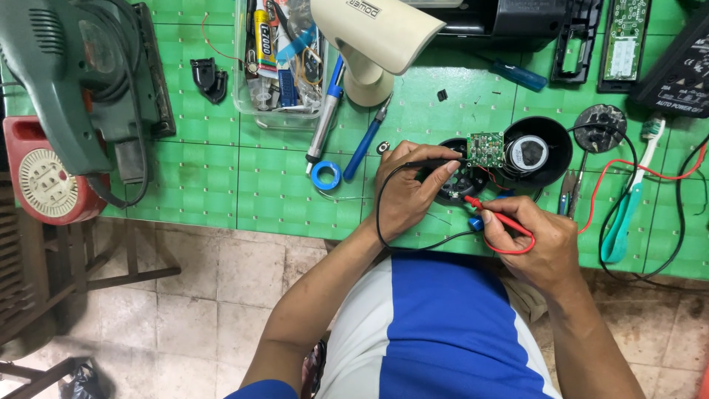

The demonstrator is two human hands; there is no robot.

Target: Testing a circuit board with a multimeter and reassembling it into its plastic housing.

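L hand (408,193) grips the black probe (437,162) & R hand (533,246) pinches the red probe (493,213), both tips at the opened round black speaker (509,159) w/ green circuit board (485,149), on the green mat (281,185).
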